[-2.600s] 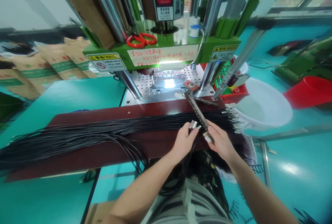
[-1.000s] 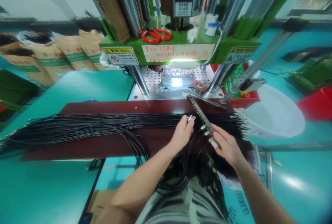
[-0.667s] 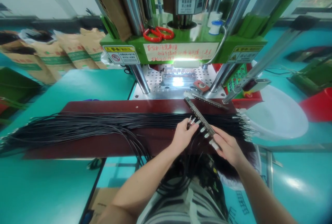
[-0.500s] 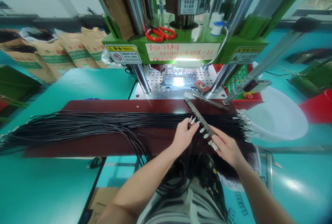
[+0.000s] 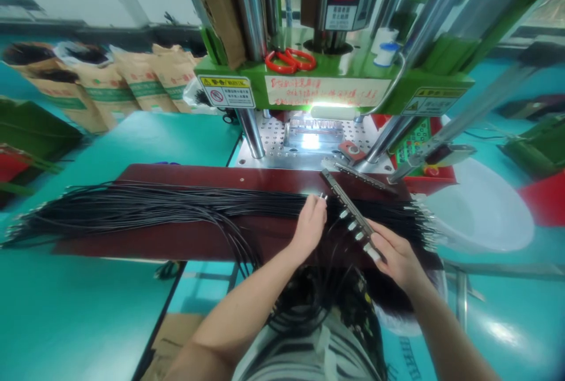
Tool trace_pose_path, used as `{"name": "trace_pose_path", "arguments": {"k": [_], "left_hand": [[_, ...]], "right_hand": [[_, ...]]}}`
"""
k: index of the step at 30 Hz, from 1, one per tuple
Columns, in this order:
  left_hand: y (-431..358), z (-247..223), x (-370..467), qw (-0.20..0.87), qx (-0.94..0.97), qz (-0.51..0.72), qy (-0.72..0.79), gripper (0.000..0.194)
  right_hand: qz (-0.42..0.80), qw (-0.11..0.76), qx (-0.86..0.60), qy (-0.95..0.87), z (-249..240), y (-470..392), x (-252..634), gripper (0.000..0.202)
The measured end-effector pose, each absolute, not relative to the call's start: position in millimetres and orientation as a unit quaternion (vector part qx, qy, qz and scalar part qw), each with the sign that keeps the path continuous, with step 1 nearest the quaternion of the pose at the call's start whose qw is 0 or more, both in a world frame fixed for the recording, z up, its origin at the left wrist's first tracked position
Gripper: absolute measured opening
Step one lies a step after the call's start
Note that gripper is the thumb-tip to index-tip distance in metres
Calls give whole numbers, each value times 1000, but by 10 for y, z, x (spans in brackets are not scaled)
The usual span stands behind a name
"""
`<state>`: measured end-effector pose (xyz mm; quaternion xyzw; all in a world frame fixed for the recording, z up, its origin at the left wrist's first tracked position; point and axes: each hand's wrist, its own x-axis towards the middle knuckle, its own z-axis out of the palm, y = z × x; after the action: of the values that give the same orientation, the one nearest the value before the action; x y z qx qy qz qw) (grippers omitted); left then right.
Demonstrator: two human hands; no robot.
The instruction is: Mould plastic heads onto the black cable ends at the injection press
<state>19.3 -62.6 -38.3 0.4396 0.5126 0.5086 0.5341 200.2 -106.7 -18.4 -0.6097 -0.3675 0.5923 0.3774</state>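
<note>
My right hand grips the lower end of a long metal mould bar, held slanting over the board. Several silvery cable plugs stick out along its near side, with thin black cables trailing down to my lap. Just left of the bar, my left hand is closed around cable ends; small metal tips poke out above its fingers. A second metal bar lies on the board behind the first. A long bundle of black cables stretches across the dark red board, passing behind both hands.
Beyond the board stands a green press with steel posts and a lit metal mould. Red-handled scissors rest on it. A white basin and red control box are at right. Paper sacks line the back left.
My left hand has drawn slightly away from the bar, leaving a gap between them. The bar and my right hand sit a little farther right and lower as the view shifts.
</note>
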Motion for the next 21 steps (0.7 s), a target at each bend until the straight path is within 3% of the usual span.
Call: {"name": "trace_pose_path", "arguments": {"k": [6,18,21], "left_hand": [[-651,-411,229,447,548,450,545,22],[-618,-461,154,492,533,461,511,26],[-623,-442,129,514,519,467,499,29]], "right_hand": [[599,352,-599,-397,-199,-1037,2027,53],[484,328,-572,-575,-170,-1007,2034,43],[507,335,-573,-549,-161,-1006,2038,41]]}}
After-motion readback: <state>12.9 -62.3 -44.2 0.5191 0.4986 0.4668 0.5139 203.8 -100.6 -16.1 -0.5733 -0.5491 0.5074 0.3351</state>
